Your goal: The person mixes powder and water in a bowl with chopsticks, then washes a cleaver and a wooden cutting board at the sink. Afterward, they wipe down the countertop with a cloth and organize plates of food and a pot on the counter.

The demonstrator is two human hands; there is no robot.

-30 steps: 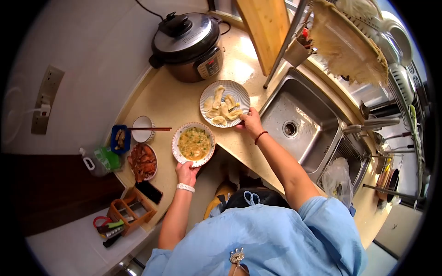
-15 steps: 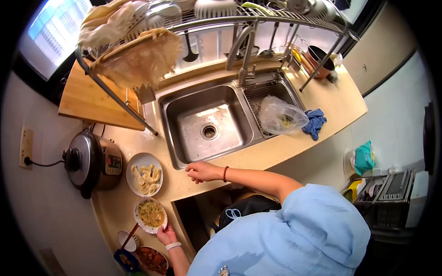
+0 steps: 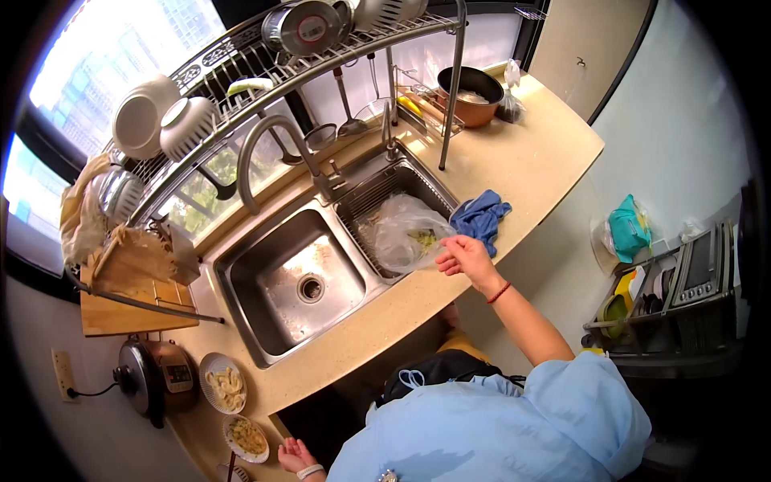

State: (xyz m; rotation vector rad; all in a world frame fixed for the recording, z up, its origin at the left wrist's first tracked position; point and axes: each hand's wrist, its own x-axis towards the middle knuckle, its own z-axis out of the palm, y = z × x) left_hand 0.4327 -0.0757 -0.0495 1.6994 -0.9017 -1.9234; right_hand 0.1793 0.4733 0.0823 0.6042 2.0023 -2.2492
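My right hand [image 3: 466, 261] is over the counter's front edge by the sink, its fingers loosely curved at the edge of a clear plastic bag [image 3: 401, 233]. Whether the fingertips touch the bag is hard to see. Greenish scraps show inside the bag, which lies on the rack of the smaller sink basin. A crumpled blue cloth [image 3: 479, 217] lies just beyond this hand. Low in the view, my left hand [image 3: 295, 456] is open and holds nothing. Beside it stand a bowl of yellowish food with green bits [image 3: 246, 438] and a plate of dumplings [image 3: 225, 387].
The large sink basin [image 3: 293, 277] has a curved faucet [image 3: 265, 153] behind it. A dish rack [image 3: 321, 60] with bowls and pots spans above. An electric pressure cooker [image 3: 157, 377] stands at the left, and a brown pot [image 3: 470, 96] at the back right.
My right hand has moved right, from the counter before the large basin to the plastic bag. My left hand has come away from the bowl's rim. The view has turned rightward.
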